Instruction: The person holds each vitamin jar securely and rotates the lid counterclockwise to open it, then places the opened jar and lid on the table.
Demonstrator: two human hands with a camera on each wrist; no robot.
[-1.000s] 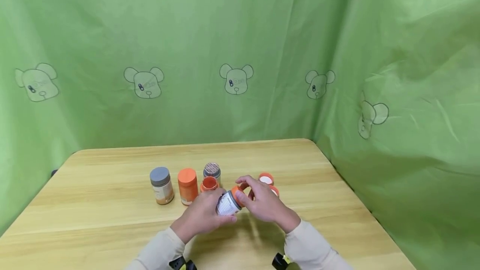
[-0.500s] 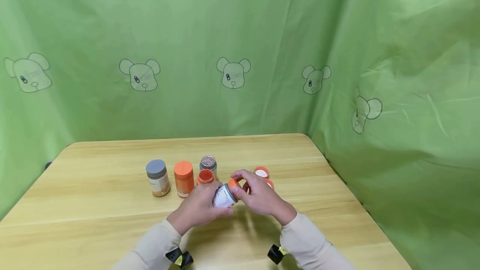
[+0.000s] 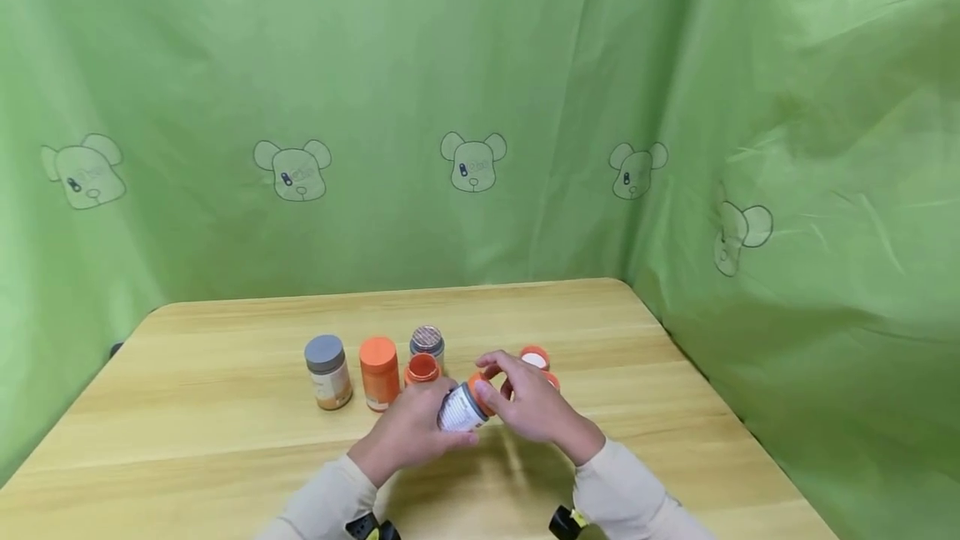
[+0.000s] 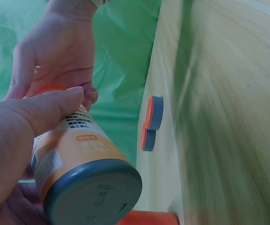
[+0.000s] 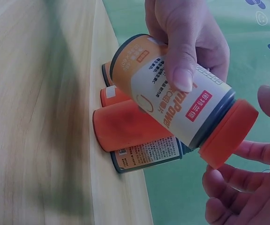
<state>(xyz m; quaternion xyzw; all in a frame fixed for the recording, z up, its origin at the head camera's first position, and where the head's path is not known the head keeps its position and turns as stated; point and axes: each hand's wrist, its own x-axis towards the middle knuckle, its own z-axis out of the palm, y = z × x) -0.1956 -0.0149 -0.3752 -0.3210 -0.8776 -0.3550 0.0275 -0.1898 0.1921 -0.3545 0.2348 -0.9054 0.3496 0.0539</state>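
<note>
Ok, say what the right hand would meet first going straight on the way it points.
The right hand would likely meet the orange lid first, on the tilted jar in the left hand; depth beyond is unclear.

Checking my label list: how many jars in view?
5: the held jar in the left hand; on the table, a grey-lidded jar, an orange-lidded jar right of it, then an open orange jar with a foil-topped jar behind. None seems fully hidden.

The white-and-orange bottle [image 5: 165, 99], dark grey at both ends, is held tilted above the desk [image 3: 225, 407], its orange cap [image 5: 230, 133] raised toward the far right corner.
</note>
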